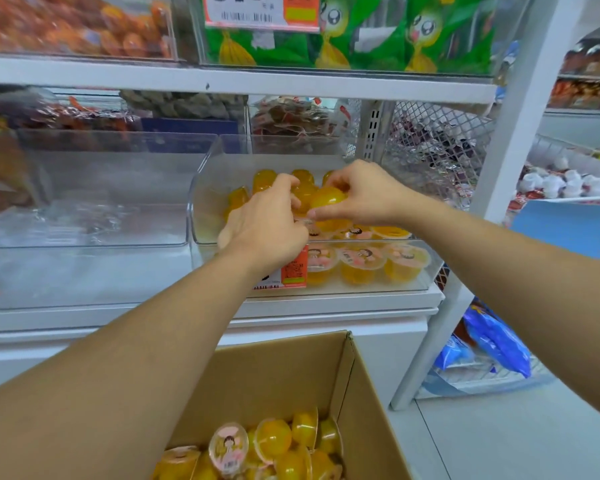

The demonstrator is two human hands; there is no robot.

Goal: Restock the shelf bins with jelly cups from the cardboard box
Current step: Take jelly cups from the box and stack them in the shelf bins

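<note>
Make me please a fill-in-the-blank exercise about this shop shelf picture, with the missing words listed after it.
1. The right hand holds a yellow jelly cup above the clear plastic shelf bin, which is partly ____ with cups.
2. The brown cardboard box below the shelf still contains ____ jelly cups.
3. The left hand reaches into the ____ bin as the right hand.
4. The packets in the bin on the shelf above are ____ in colour.

Missing words: filled; yellow; same; green

Two clear bins are carried side by side on the white shelf (326, 303): the left bin (84, 216) and, touching it, the right bin (420, 268), which is partly filled with yellow jelly cups (361, 263).
</note>
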